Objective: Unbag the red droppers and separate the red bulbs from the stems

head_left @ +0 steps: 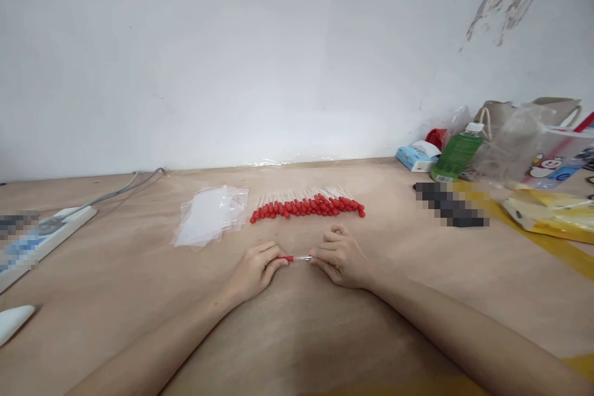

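Between my two hands a glass dropper lies level, its red bulb end to the left and its clear tube to the right. My left hand pinches the red end, which the fingers partly cover. The fingers of my right hand are closed on the tube's other end, hiding its tip. Beyond the hands stretches a row of similar droppers, red bulbs toward me and thin clear tubes toward the wall. Left of this row is a loose pile of clear zip bags with thin red lines.
A power strip with a grey cable lies at left, near a white object. On the right are a tissue box, a green bottle, a blurred dark object, plastic bags and a yellow packet. A wall borders the table.
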A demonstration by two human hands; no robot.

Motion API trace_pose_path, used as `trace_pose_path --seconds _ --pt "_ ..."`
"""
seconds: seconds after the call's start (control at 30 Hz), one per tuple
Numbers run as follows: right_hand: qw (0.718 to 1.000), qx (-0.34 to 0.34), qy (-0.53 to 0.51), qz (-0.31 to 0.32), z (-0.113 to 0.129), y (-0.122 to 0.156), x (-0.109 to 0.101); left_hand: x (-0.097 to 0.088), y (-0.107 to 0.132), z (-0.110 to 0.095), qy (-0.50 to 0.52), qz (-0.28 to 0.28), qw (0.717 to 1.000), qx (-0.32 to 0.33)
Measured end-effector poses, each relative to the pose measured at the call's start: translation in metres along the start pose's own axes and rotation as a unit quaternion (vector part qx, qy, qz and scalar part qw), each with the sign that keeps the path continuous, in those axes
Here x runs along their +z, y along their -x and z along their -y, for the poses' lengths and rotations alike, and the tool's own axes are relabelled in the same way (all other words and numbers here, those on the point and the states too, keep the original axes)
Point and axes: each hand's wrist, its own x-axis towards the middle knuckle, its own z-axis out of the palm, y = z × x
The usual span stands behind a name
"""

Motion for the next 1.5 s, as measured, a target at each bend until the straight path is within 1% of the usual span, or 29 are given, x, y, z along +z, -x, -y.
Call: trace_pose_path --seconds 0.13,0.23,0.33,0.37,0.47,0.53,0.6,0.67,0.73,0.8,0.87,0.97,1.07,1.17,1.3,1.4,1.5 --pt "0.997 0.072 -0.014 0.019 -0.006 0.006 -0.006 -0.001 0.002 0.003 0.012 -0.043 0.998 -0.038" --pt "0.994 0.099 -0.026 0.023 -0.007 0.007 -0.005 -0.001 0.002 0.007 0.004 -0.089 0.995 -0.052" --pt "0.992 0.125 -0.015 -0.006 -0.007 0.007 0.000 -0.006 0.002 0.015 -0.055 -0.162 0.983 -0.062" --pt "0.991 0.135 -0.007 -0.023 -0.007 0.007 0.002 -0.010 0.003 0.019 -0.077 -0.175 0.979 -0.065" --pt "0.989 0.131 0.025 -0.056 -0.008 0.003 0.005 -0.024 0.007 0.029 -0.121 -0.172 0.974 -0.087" --pt "0.991 0.106 0.055 -0.060 -0.008 -0.004 0.006 -0.031 0.009 0.034 -0.150 -0.168 0.970 -0.093" --pt "0.992 0.079 0.087 -0.054 -0.008 -0.014 0.009 -0.035 0.011 0.039 -0.201 -0.166 0.961 -0.093" --pt "0.990 0.065 0.115 -0.044 -0.008 -0.024 0.016 -0.034 0.013 0.042 -0.263 -0.152 0.948 -0.097" --pt "0.988 0.061 0.137 -0.031 -0.008 -0.033 0.026 -0.032 0.013 0.044 -0.304 -0.134 0.937 -0.110" --pt "0.986 0.068 0.151 -0.022 -0.007 -0.040 0.036 -0.029 0.013 0.045 -0.313 -0.122 0.934 -0.121" --pt "0.985 0.083 0.150 -0.012 -0.005 -0.044 0.044 -0.028 0.013 0.044 -0.304 -0.116 0.937 -0.124" --pt "0.986 0.122 0.116 0.008 0.001 -0.046 0.048 -0.028 0.014 0.043 -0.294 -0.112 0.941 -0.123" --pt "0.984 0.154 0.083 0.021 0.007 -0.046 0.046 -0.028 0.014 0.043 -0.295 -0.118 0.940 -0.126" --pt "0.982 0.172 0.069 0.032 0.010 -0.046 0.041 -0.028 0.014 0.042 -0.296 -0.128 0.938 -0.127" --pt "0.980 0.188 0.053 0.026 0.009 -0.044 0.030 -0.029 0.015 0.038 -0.307 -0.163 0.929 -0.128" --pt "0.984 0.172 0.042 0.025 0.006 -0.034 0.018 -0.030 0.014 0.033 -0.315 -0.188 0.923 -0.119" --pt "0.989 0.140 0.026 0.024 0.002 -0.020 0.008 -0.031 0.003 0.029 -0.301 -0.179 0.932 -0.093"
